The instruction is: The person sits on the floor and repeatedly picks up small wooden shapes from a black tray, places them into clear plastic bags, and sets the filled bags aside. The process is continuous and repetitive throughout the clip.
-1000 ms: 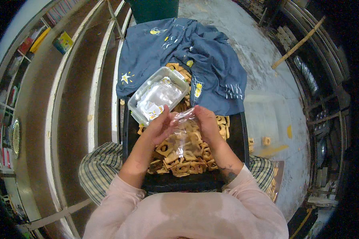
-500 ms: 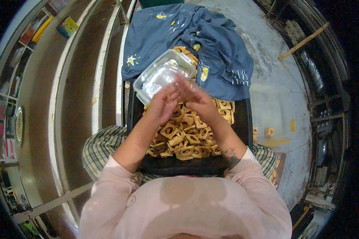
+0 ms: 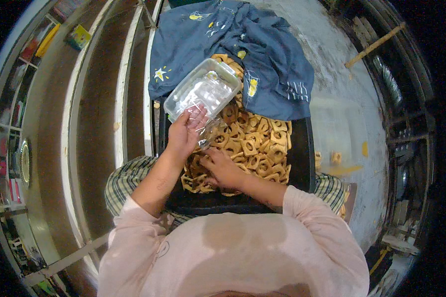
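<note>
A clear plastic bag (image 3: 209, 134) hangs from my left hand (image 3: 184, 131), which is closed on its edge with the palm turned up. Square light-brown baked pieces with round holes (image 3: 252, 146) lie heaped in a black tray (image 3: 309, 153). Low in this heap, just below the bag, is my right hand (image 3: 224, 171); its fingers curl in among the pieces, and what they grip is hidden. Beyond my left hand, a clear plastic tub (image 3: 171, 101) holds a stack of clear bags (image 3: 215, 91) and rests tilted on the heap.
A dark blue printed cloth (image 3: 277, 69) covers the tray's far part. White-edged shelves or steps (image 3: 126, 84) run along the left. On the floor at right stands a large translucent bag or bin (image 3: 339, 133) with some pieces in it. A wooden stick (image 3: 376, 45) leans farther right.
My hands were together over the tub, blurred by motion. Now they are apart: the left holds the plastic bag near the tub, and the right has come down into the heap.
</note>
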Action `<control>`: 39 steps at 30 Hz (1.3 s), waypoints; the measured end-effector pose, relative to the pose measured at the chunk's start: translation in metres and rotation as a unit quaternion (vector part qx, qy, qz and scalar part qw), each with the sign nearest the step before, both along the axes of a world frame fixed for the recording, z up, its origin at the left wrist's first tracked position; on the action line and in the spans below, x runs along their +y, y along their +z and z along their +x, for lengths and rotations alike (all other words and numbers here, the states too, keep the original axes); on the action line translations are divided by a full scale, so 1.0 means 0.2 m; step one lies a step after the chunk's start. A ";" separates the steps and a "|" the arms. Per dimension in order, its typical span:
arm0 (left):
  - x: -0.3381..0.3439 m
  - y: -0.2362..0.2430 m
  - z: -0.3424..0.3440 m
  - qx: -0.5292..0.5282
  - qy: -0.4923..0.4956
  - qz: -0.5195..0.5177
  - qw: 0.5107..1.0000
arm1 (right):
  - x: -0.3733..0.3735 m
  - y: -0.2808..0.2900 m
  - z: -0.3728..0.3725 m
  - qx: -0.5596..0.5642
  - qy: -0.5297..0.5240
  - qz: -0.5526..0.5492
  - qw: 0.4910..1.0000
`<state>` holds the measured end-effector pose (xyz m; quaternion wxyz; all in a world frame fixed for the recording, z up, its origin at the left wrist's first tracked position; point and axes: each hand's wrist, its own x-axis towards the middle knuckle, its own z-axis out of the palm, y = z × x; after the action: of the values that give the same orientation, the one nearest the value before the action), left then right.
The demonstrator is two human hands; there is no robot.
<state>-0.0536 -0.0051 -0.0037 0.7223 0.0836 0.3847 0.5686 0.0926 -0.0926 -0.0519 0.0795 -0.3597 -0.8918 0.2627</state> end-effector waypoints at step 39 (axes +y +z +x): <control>-0.06 -0.13 0.01 -0.128 -0.029 0.019 0.991 | 0.37 -0.39 0.53 -0.025 -0.367 -0.077 0.927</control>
<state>-0.0508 -0.0180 -0.0305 0.7799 0.0346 0.2756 0.5609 0.1978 -0.0186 -0.1307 0.1199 -0.6736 -0.6758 0.2741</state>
